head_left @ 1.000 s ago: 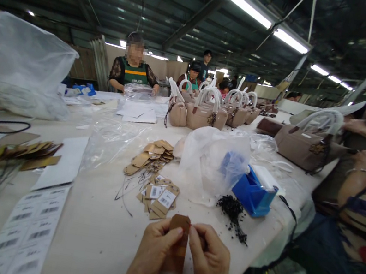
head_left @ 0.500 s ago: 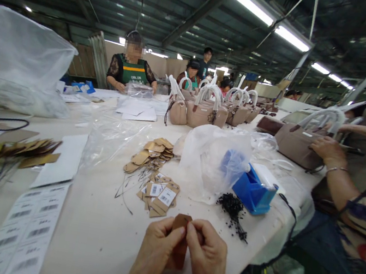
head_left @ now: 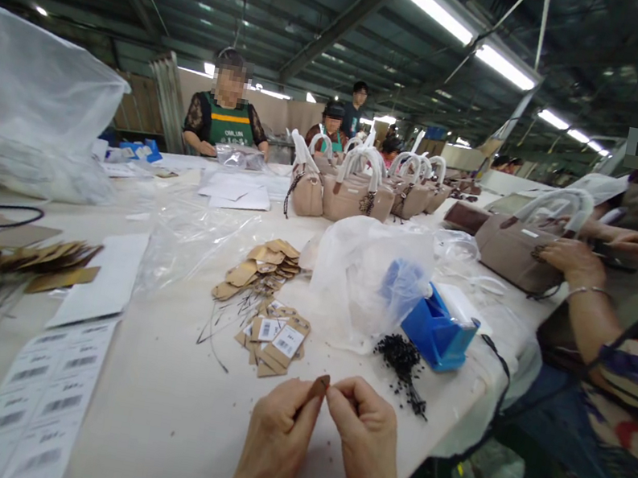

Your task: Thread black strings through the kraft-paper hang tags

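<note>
My left hand [head_left: 272, 443] and my right hand [head_left: 364, 442] meet at the near edge of the white table [head_left: 168, 410]. Both pinch a small brown paper tag [head_left: 318, 388], seen almost edge-on between the fingertips. Just beyond my hands lies a pile of brown tags with barcode labels [head_left: 275, 338]. Farther back is a heap of plain tags with thin black strings [head_left: 259, 266]. A scatter of small black fasteners [head_left: 402, 363] lies to the right of my hands.
A blue box [head_left: 438, 334] and a clear plastic bag [head_left: 367, 276] sit ahead right. Barcode sticker sheets [head_left: 34, 403] lie at left. Beige handbags [head_left: 357, 192] stand in a row farther back. A person's hands [head_left: 573, 257] hold a handbag at right; others work across the table.
The tag in my fingers has turned from face-on to nearly edge-on. The person at right brought a hand onto the handbag.
</note>
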Demonstrator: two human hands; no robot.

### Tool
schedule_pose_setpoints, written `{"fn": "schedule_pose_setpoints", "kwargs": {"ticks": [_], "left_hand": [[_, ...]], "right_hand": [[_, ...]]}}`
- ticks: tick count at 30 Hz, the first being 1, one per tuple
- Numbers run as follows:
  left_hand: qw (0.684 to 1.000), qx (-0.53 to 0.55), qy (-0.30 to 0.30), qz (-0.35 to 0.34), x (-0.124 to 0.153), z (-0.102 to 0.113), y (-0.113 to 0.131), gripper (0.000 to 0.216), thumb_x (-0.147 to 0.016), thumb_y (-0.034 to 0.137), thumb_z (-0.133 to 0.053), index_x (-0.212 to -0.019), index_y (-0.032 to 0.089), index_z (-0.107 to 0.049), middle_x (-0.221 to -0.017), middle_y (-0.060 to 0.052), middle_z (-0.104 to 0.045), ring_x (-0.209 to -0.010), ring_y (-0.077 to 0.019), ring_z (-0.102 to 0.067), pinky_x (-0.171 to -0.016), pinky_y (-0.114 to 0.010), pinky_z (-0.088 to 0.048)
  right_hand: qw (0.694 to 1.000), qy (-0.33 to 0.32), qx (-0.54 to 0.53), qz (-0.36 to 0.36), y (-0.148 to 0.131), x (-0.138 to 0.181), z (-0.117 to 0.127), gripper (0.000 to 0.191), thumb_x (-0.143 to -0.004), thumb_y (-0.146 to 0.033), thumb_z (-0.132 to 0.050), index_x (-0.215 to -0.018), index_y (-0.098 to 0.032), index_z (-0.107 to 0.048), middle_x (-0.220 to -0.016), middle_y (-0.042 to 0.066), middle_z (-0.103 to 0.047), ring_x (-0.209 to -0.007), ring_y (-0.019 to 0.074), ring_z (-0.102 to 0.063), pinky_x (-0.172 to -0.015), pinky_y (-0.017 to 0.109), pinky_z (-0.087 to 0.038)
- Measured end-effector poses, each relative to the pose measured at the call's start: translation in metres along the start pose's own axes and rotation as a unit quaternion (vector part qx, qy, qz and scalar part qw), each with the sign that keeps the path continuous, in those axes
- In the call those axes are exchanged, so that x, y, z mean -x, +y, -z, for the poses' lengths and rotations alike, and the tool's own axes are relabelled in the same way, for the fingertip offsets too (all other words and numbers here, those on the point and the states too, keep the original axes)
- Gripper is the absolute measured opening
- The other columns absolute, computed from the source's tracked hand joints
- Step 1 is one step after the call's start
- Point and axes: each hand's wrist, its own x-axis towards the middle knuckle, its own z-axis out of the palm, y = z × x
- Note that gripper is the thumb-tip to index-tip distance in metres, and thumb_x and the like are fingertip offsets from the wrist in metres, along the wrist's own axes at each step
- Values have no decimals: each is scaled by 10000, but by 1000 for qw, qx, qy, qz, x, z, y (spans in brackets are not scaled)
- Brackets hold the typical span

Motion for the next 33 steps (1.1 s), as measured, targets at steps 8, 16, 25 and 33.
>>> {"fn": "schedule_pose_setpoints", "kwargs": {"ticks": [8, 16, 25, 33], "left_hand": [[999, 36, -34, 19, 2, 0, 1, 213, -789, 325, -514, -682, 171, -615, -678, 5, -607, -660, -137, -523, -611, -213, -386], [983, -109, 11, -146, 1, -1, -11, 213, -860, 245, -449, -877, 190, -654, -753, -22, -664, -701, -149, -590, -649, -240, -440], [851, -306, 101, -414, 3, -8, -20, 243, -866, 131, -351, -762, 184, -564, -623, -16, -593, -578, -163, -503, -549, -273, -345], [800, -309, 166, -487, -4, -19, -21, 332, -879, 127, -305, -609, 180, -490, -521, 0, -525, -483, -131, -435, -490, -279, -263]], "right_hand": [[985, 17, 144, 94, 17, 5, -2, 260, -777, -359, -448, -589, -194, -518, -520, -30, -442, -499, 121, -425, -501, 242, -311], [995, -26, 94, 11, 12, 13, 2, 357, -878, -506, -292, -1015, -215, -447, -687, -13, -582, -676, 168, -563, -619, 261, -395], [990, -142, -3, -17, 12, 0, 21, 283, -801, -465, -478, -709, -198, -494, -598, -43, -473, -566, 120, -481, -517, 226, -376], [963, -249, -12, -98, -6, -11, 41, 443, -661, -603, -581, -635, -181, -450, -540, -58, -474, -485, 87, -508, -471, 195, -375]]}}
